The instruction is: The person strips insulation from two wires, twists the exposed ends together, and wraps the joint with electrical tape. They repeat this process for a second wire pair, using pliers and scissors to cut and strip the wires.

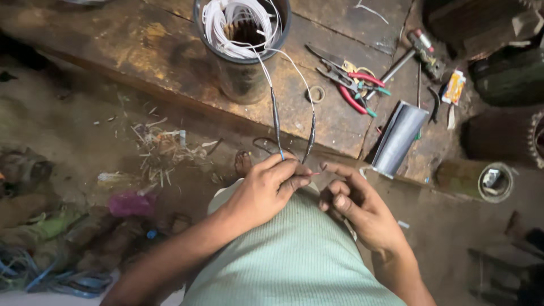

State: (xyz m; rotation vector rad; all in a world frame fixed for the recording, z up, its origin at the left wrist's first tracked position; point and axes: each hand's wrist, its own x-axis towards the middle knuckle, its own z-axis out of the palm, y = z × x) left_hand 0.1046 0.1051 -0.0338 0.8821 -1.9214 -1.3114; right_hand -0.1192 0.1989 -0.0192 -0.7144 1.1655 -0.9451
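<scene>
Pinching two sleeved wires (276,122) with left hand (266,190), long axes running far toward the wound cylinder (242,45). Right hand (357,207) loosely curled, grasping nothing visible. Orange-white packet (454,86) lying far right on counter (141,45).

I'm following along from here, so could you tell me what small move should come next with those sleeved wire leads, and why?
Probably the right hand should pinch the bare tip the left hand holds out: the two dark-sleeved white leads end at the left fingertips, and the right fingers are open just beside it.
</scene>
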